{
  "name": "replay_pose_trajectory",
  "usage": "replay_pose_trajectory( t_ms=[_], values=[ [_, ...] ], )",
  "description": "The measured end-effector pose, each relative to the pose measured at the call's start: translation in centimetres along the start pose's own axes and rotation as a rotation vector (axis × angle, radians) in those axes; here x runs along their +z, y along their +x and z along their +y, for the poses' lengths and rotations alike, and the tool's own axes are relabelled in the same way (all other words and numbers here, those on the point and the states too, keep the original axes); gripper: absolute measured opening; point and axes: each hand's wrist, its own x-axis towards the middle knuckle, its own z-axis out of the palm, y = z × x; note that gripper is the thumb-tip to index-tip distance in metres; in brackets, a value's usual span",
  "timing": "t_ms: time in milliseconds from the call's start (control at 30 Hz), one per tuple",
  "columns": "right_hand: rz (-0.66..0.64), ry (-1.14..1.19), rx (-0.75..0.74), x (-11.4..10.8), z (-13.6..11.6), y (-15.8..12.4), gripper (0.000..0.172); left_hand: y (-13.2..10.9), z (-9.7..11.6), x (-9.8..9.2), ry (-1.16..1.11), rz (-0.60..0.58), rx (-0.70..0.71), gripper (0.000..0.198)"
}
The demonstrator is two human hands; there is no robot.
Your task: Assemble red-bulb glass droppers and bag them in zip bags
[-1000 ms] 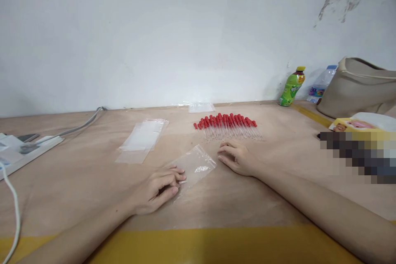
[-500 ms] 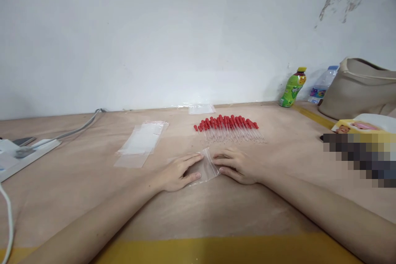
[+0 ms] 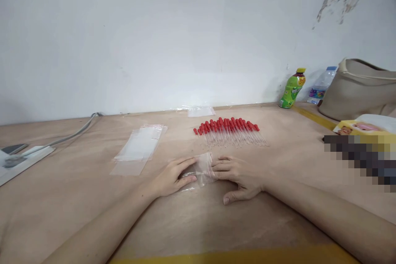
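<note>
A clear zip-lock bag lies on the brown-covered table between my hands, creased and slightly raised. My left hand rests on its left part, thumb and fingers apart along the plastic. The fingers of my right hand stretch out flat against the bag's right end, by the zip strip, with the thumb spread toward me. Just beyond the hands is a row of droppers with red rubber bulbs and thin clear tubes, bulbs pointing away from me.
Flat clear bags lie in a stack at left, and another bag is by the wall. A power strip with a grey cable sits far left. At right stand a green bottle, a clear bottle and a beige bag.
My right thumb has swung away from the fingers toward me, and the right fingers have straightened onto the bag's end. The bag has become more creased. My left hand stays on it.
</note>
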Motion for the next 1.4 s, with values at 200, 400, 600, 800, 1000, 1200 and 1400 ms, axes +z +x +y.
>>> replay_pose_trajectory(
  t_ms=[200,400,600,800,1000,1200,1400],
  values=[
    [0.002,-0.005,0.064,-0.3,0.6,-0.3,0.07,-0.3,-0.3,-0.7,-0.023,-0.036,-0.025,0.046],
    [0.072,0.16,0.114,-0.4,0.7,-0.7,0.05,-0.3,-0.7,-0.5,-0.034,0.021,-0.008,0.038],
    [0.298,0.186,0.477,-1.4,3.5,2.2,0.023,0.1,-1.3,-0.2,-0.041,0.049,0.025,0.03],
    [0.348,-0.149,0.991,-2.0,7.0,10.7,0.021,0.1,-1.1,-0.2,-0.031,0.072,0.027,0.03],
    [0.274,-0.149,1.158,-0.9,8.3,15.5,0.021,0.1,-0.9,-0.2,-0.055,0.079,0.038,0.029],
    [0.315,-0.051,1.138,-2.0,8.0,15.6,0.017,-0.1,-0.8,-0.3,-0.064,0.063,-0.006,0.031],
    [0.543,0.152,0.949,-4.3,7.2,9.7,0.034,-0.7,-0.5,-1.0,-0.064,-0.011,-0.007,0.045]
  ],
)
